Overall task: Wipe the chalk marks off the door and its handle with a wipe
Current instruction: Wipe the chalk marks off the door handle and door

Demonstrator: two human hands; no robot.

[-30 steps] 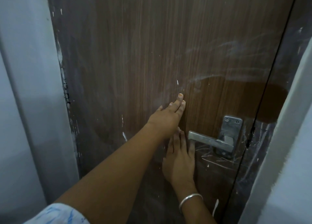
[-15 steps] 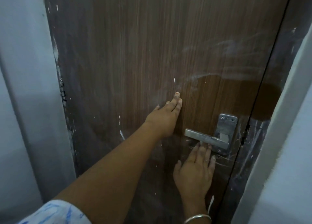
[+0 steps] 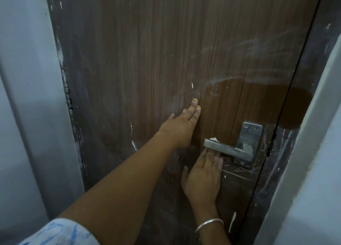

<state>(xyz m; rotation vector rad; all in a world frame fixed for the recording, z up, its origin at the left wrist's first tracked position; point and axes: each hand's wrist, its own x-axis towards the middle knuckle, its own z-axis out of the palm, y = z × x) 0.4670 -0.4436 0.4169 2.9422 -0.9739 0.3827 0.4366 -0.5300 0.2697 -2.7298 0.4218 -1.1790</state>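
Note:
A brown wood-grain door (image 3: 147,60) fills the view. White chalk smears (image 3: 243,47) curve above a metal lever handle (image 3: 230,150), and thin chalk lines (image 3: 238,171) cross the door below it. My left hand (image 3: 180,128) lies flat on the door just left of the handle, fingers straight, holding nothing. My right hand (image 3: 203,176) is under the lever with its fingertips tucked behind the lever. It presses a white wipe (image 3: 214,139) to the door, and only a small corner shows above the lever.
A dark door frame (image 3: 287,161) streaked with chalk runs down the right, with a pale wall (image 3: 313,171) beyond it. Another pale wall (image 3: 27,115) stands close on the left. Small white flecks (image 3: 133,145) dot the door's left half.
My right hand slid right below the handle, then came back up and left until its fingers went behind the lever. My left hand stayed flat on the door.

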